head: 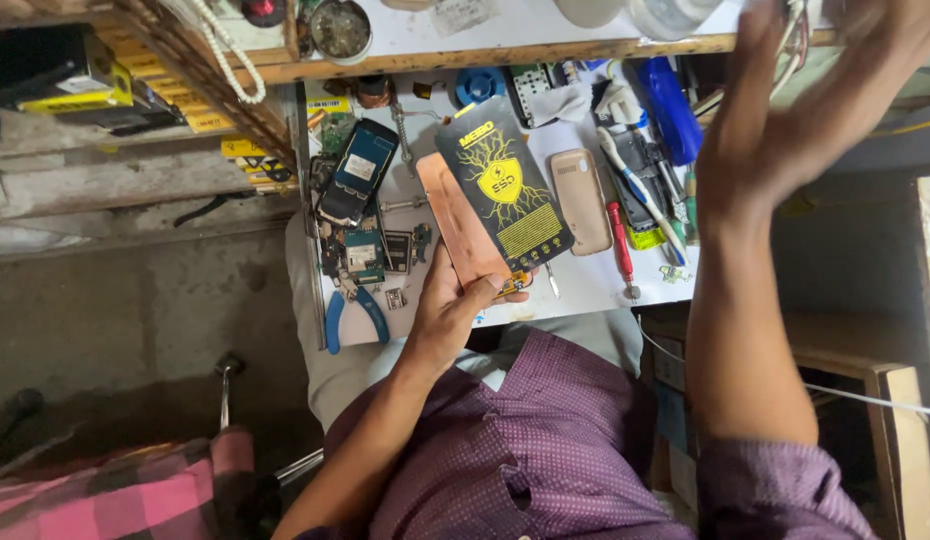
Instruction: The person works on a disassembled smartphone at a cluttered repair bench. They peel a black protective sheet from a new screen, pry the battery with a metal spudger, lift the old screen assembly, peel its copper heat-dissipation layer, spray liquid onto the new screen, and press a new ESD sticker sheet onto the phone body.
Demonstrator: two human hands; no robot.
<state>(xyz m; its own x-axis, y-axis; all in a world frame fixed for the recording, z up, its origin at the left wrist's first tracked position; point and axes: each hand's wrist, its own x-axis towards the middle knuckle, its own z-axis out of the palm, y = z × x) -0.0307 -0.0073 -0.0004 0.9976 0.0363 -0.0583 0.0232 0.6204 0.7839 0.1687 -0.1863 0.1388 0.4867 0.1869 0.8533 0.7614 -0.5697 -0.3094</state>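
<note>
The left hand (455, 305) grips the lower end of a flat black-and-yellow package (503, 185) together with a copper-pink panel (455, 225) lying behind it, thumb on top and fingers underneath. Both are held tilted just above the near edge of the white desk (585, 280). The right hand (815, 95) is raised well to the right of the package, blurred, fingers spread and holding nothing.

The desk is small, white and crowded, with a wooden shelf (485, 55) over its far side and a bare concrete floor (135, 300) left of it.

The package is a long black rectangle with a yellow shield and branching yellow lines printed on it.

Just right of the package lies a beige phone shell (582, 200), then a red-handled screwdriver (621, 240). Left of the package sit a dark blue phone (360, 170), loose circuit boards (370, 255) and blue-handled pliers (350, 315). Beyond the package, a blue tape roll (480, 85); to its far right, a heap of tools and a blue handle (670, 105).
</note>
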